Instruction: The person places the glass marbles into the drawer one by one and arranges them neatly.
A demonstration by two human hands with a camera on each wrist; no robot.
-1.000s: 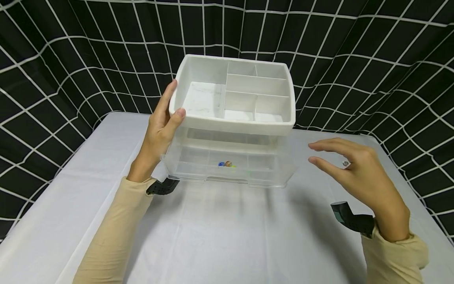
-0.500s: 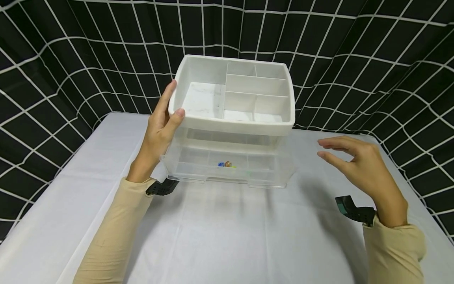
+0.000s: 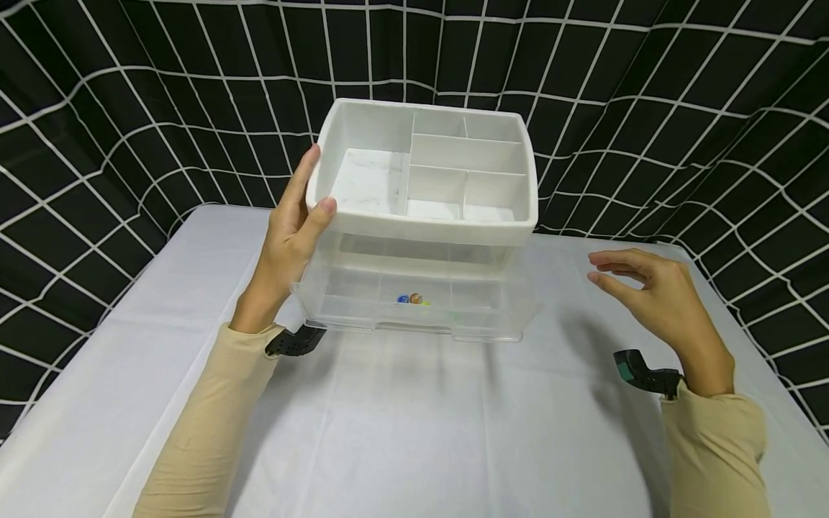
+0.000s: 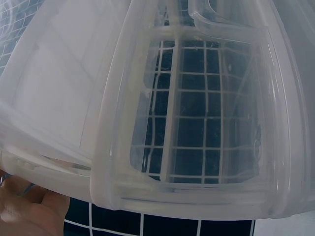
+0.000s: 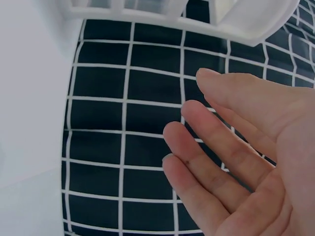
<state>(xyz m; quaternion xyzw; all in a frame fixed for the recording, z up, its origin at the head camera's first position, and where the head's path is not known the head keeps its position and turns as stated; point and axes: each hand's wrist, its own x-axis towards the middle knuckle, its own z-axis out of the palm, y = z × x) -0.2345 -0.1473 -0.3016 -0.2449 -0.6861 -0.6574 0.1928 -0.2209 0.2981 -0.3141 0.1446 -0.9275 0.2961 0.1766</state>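
Note:
A white desk organizer (image 3: 430, 229) stands in the middle of the head view, its top split into several compartments. From below the top, a clear drawer (image 3: 350, 316) is pulled out toward me. Inside it lie a blue marble (image 3: 403, 298), a brownish-orange marble (image 3: 416, 298) and a small yellow-green piece. My left hand (image 3: 288, 234) grips the organizer's left end, thumb over the front rim and fingers behind. Apart from the organizer, to its right, my right hand (image 3: 654, 291) hovers with fingers lightly bent and thumb separate. The right wrist view shows nothing in its palm (image 5: 256, 206).
A white cloth (image 3: 401, 432) covers the table. Behind it and along both sides hangs a black curtain (image 3: 648, 137) with a white grid. Dark wrist cameras (image 3: 637, 370) sit on both wrists. See-through drawer walls (image 4: 275, 123) fill the left wrist view.
My right hand has drawn away rightward from the organizer, its fingertips coming closer together. A small clear round thing seen beside it a second ago is out of sight. The left hand keeps its grip.

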